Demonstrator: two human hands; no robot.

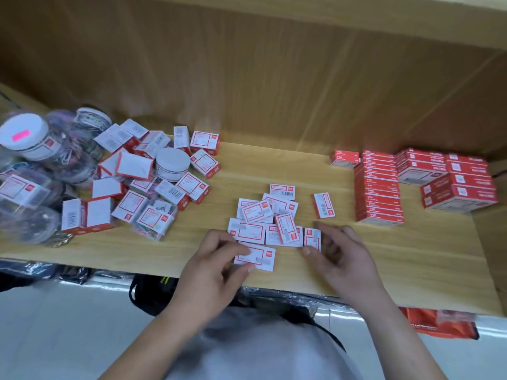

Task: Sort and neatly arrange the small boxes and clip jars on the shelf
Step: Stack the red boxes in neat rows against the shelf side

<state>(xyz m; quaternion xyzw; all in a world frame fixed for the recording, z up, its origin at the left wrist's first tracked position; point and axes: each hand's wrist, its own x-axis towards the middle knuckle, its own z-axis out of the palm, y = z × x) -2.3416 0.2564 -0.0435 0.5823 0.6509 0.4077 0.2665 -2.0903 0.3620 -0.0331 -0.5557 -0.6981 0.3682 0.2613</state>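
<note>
A loose cluster of small white-and-red boxes lies in the middle of the wooden shelf. My left hand pinches one flat white-and-red box at the shelf's front, thumb and fingers on its left end. My right hand holds a small box upright at the cluster's right edge. One more small box lies alone to the right. Clear clip jars with white lids are piled at the far left.
A jumble of larger white-and-red boxes and a jar fills the left side. Neat stacks of red boxes and red cartons stand at the right. The shelf's wooden back wall rises behind. Packaged goods hang below the front edge.
</note>
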